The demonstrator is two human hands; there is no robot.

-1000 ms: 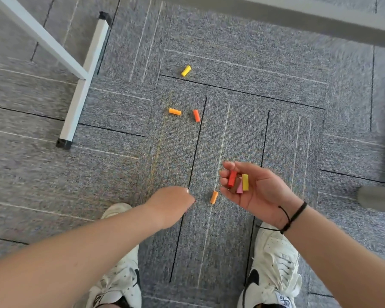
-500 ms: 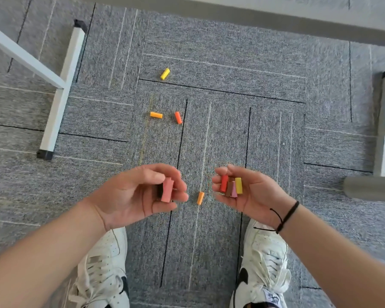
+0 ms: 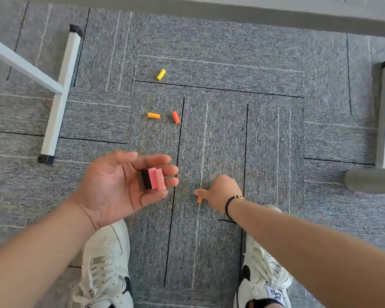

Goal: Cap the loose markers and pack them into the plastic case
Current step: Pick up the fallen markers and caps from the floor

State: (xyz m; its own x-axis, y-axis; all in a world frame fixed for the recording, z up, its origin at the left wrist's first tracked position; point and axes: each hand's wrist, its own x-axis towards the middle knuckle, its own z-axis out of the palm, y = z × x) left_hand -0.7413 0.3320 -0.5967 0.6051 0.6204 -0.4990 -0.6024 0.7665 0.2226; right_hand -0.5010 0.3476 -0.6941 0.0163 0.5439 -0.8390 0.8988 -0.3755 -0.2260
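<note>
A: Where are the caps?
B: Pink caps (image 3: pixel 156 178) and a black cap (image 3: pixel 145 179) lie across the left hand's (image 3: pixel 118 185) loosely straightened fingers, long axes pointing away.
A: And the right hand (image 3: pixel 220 192)?
B: Knuckles up, curled down onto an orange cap (image 3: pixel 200 199) on the carpet (image 3: pixel 265 134); whether it pinches the cap, I cannot tell

Four marker caps lie on the carpet: one yellow cap (image 3: pixel 161 74), three orange caps (image 3: pixel 153 115) (image 3: pixel 176 117) (image 3: pixel 200 199). Two pink caps (image 3: pixel 155 178) and one black cap (image 3: pixel 145 179) sit in a palm. Two white shoes (image 3: pixel 107 270) (image 3: pixel 262 283).
</note>
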